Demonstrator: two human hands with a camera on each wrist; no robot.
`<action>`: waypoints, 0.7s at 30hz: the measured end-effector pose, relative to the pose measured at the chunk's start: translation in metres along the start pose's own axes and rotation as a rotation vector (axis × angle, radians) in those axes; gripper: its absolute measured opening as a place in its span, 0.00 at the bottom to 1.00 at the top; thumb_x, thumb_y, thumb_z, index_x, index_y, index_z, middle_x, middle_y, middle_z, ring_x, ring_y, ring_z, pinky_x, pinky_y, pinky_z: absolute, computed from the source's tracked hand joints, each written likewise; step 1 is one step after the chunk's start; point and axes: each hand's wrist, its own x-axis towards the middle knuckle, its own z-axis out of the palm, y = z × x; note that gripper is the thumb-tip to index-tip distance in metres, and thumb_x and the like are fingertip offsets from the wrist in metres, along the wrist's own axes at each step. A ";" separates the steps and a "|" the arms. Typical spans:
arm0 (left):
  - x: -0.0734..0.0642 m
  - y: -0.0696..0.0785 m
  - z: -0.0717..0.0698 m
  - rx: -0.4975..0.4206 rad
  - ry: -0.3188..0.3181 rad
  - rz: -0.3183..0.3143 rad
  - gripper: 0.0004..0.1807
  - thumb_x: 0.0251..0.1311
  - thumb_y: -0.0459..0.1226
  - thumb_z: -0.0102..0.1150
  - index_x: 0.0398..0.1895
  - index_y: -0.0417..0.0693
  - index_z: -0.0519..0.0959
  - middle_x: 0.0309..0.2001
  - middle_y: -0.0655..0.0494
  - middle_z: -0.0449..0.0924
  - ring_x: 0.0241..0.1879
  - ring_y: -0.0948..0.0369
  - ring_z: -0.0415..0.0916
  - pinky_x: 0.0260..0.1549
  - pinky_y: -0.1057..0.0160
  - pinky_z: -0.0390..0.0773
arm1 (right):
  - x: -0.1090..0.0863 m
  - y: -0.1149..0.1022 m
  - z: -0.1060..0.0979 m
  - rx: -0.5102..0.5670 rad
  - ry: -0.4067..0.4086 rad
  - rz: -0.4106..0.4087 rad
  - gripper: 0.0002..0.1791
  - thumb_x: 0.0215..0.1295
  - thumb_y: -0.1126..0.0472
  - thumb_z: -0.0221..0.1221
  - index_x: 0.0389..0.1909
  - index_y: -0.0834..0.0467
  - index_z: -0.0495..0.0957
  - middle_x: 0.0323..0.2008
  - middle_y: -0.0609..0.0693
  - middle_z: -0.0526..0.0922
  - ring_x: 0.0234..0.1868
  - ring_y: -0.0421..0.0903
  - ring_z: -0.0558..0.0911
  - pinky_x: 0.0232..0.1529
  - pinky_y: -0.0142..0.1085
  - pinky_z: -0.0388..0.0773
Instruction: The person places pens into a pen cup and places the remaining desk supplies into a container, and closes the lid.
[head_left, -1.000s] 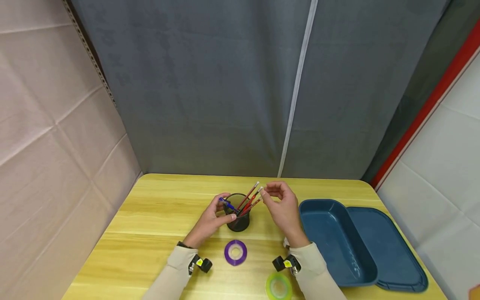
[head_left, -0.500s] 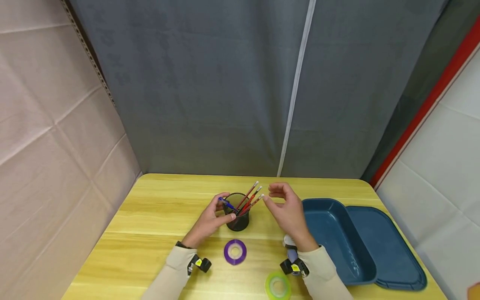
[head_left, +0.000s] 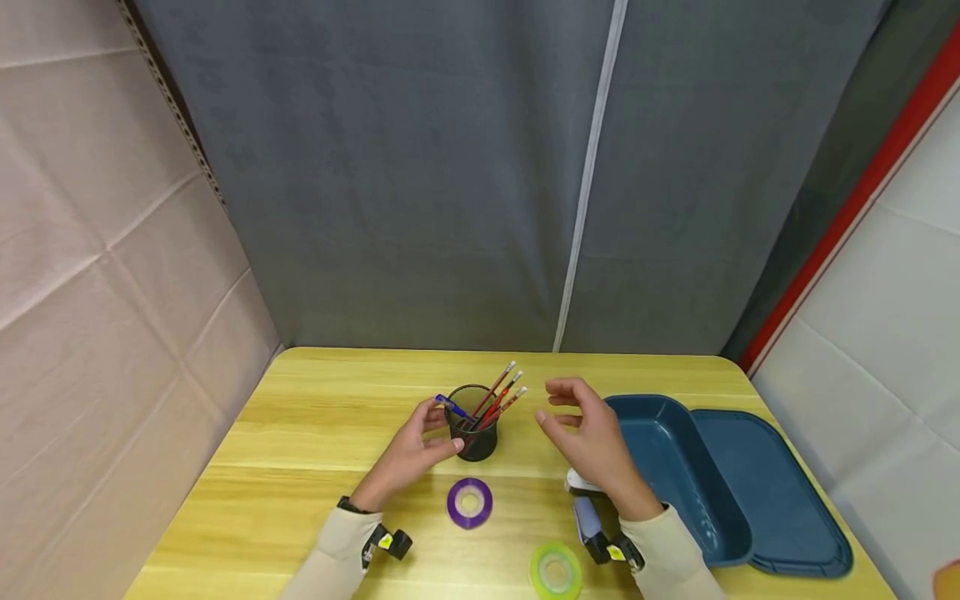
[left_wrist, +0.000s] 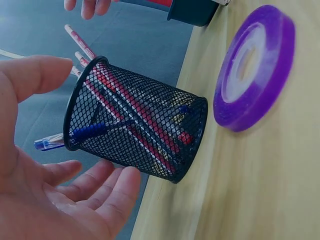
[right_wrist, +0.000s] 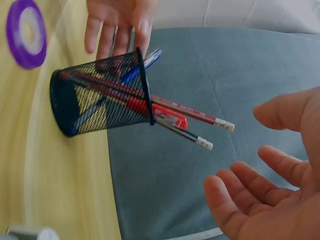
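A black mesh pencil cup (head_left: pixel 477 447) stands upright on the table. It holds several pencils (right_wrist: pixel 192 114) with white eraser ends, a red pen (right_wrist: pixel 172 116) and a blue pen (left_wrist: pixel 49 143) leaning over the rim. My left hand (head_left: pixel 408 457) is beside the cup's left side, fingers spread loosely and curving near it without gripping; whether a fingertip touches it, I cannot tell. To the right of the pencils, my right hand (head_left: pixel 596 435) hovers with relaxed fingers and holds nothing. A purple tape roll (head_left: pixel 453 507) lies just in front of the cup.
A blue tray (head_left: pixel 693 500) and a matching blue lid (head_left: pixel 795 508) lie at the right. A yellow-green tape roll (head_left: pixel 537 575) is near the front edge. Partly under my right wrist is a white and light-blue object (head_left: pixel 588 518). A grey curtain (head_left: pixel 420 208) closes off the back.
My right hand has moved right and slightly down, away from the pencils. My left hand has let go of the cup and drawn back a little to the left. The cup stays put.
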 end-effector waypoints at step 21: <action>-0.038 0.000 -0.002 0.194 -0.109 0.018 0.38 0.63 0.44 0.75 0.73 0.42 0.71 0.69 0.40 0.74 0.68 0.41 0.73 0.64 0.41 0.79 | -0.050 0.040 -0.070 -0.191 -0.016 -0.146 0.27 0.71 0.61 0.69 0.69 0.53 0.75 0.62 0.55 0.83 0.55 0.44 0.84 0.47 0.30 0.86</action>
